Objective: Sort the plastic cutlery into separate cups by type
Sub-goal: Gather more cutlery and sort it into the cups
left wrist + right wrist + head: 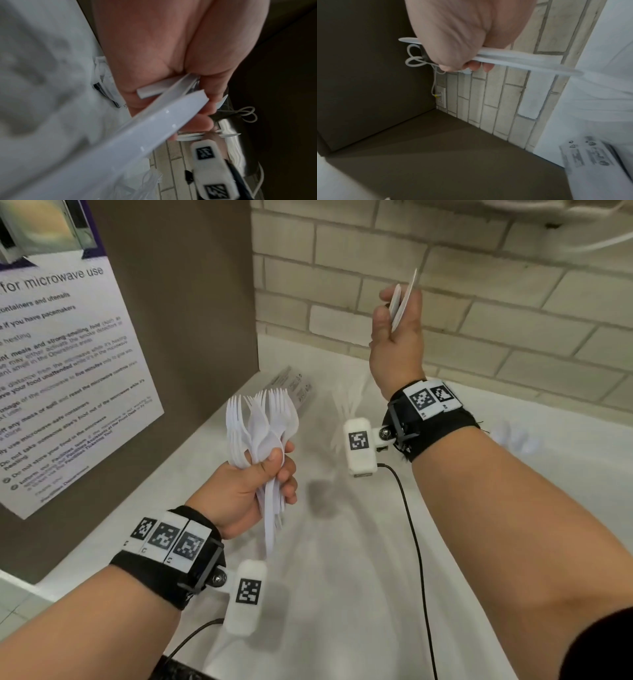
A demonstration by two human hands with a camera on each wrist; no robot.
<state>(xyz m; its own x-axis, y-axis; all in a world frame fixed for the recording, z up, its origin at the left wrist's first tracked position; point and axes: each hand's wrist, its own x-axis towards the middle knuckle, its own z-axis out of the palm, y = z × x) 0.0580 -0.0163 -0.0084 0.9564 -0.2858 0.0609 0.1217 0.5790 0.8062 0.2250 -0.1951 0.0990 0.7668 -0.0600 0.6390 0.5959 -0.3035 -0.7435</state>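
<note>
My left hand (274, 474) grips a thick bundle of white plastic forks (263, 422) by the handles, tines up, over the white counter (342, 594). The left wrist view shows the fork handles (154, 121) sticking out below the curled fingers. My right hand (394, 316) is raised in front of the brick wall and holds two thin white cutlery pieces (404, 299). They are edge-on, so I cannot tell their type. In the right wrist view their handles (522, 59) stick out to the right of the fist. No cup is in view.
Blurred loose cutlery (349, 405) lies on the counter behind my hands, with more white pieces (520, 436) at the right. A printed plastic bag (294, 385) lies in the back corner. A brown panel with a microwave poster (68, 371) closes the left side.
</note>
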